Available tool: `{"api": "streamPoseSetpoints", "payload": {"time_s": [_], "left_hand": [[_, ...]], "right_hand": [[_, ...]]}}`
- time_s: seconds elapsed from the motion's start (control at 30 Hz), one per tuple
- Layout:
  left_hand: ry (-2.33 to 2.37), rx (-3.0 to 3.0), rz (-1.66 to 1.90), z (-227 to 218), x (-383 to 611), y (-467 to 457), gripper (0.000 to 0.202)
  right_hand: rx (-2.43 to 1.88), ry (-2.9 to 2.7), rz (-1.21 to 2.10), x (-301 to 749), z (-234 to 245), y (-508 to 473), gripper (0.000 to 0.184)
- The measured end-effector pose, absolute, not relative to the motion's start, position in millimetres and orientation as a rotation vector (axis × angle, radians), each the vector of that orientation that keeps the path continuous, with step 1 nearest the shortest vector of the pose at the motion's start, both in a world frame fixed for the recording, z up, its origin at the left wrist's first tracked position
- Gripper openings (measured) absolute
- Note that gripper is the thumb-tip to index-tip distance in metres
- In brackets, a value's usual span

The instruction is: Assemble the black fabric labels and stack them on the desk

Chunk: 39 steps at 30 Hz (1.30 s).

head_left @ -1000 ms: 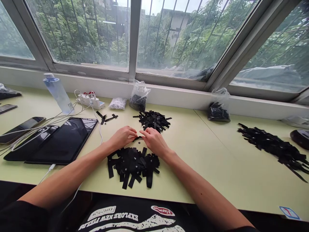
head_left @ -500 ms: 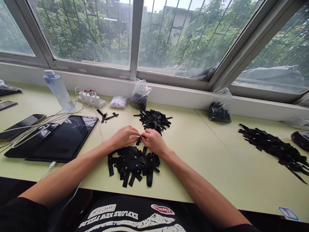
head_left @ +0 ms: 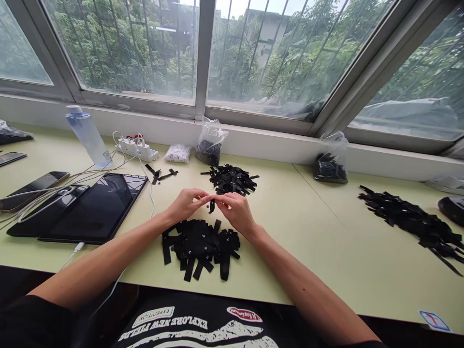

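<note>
Both hands are meeting fingertip to fingertip — the left hand [head_left: 186,204] and right hand [head_left: 234,211] are pinching one small black label strip [head_left: 212,206] in a narrow grip, just above a heap of black labels [head_left: 199,245] lying on the pale green tabletop [head_left: 290,232]. A second pile [head_left: 231,179] is lying beyond — a tablet [head_left: 94,208] is sitting to the left.

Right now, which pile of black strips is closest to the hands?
The pile of black strips lying just under the left hand and right hand. The second pile lies beyond the hands, toward the window, and the third pile spreads far off to the right.
</note>
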State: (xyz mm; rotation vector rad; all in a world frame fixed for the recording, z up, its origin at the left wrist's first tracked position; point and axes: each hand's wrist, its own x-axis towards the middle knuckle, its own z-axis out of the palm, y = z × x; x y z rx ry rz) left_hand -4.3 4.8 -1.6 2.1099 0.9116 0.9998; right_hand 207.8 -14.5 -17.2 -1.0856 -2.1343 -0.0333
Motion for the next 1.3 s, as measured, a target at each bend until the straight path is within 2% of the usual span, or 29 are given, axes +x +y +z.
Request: {"api": "streamPoseSetpoints", "payload": {"time_s": [0.23,0.43,0.57,0.67,1.03,1.23,1.3], "left_hand": [[0.760,1.803,0.921,-5.1,-0.9,5.8,0.031],[0.850,1.751,1.009,-2.6,-4.7,8.0,0.030],[0.908,1.677,1.096,-8.2,-8.8,16.4,0.035],[0.948,1.683,1.122,-14.5,-11.8,24.0,0.037],[0.998,1.674,1.084,-15.4,-11.0,24.3,0.034],[0.936,1.632,1.060,-16.9,-10.9,23.3,0.032],[0.914,1.624,1.051,-17.0,-10.2,22.4,0.031]], "right_hand": [[-1.092,-2.078,-0.044,204.1,-18.2,-15.4,0.023],[-1.159,-1.957,0.037,200.0,-14.3,-16.1,0.026],[-1.184,-2.027,0.068,200.4,-14.6,-13.5,0.013],[-1.112,-2.193,0.085,201.2,-18.2,-10.1,0.010],[-1.114,-2.360,0.175,203.6,-24.3,-0.5,0.013],[-1.195,-2.440,0.013,207.8,-25.3,2.0,0.020],[-1.217,-2.397,0.102,207.3,-25.3,1.7,0.019]]}}
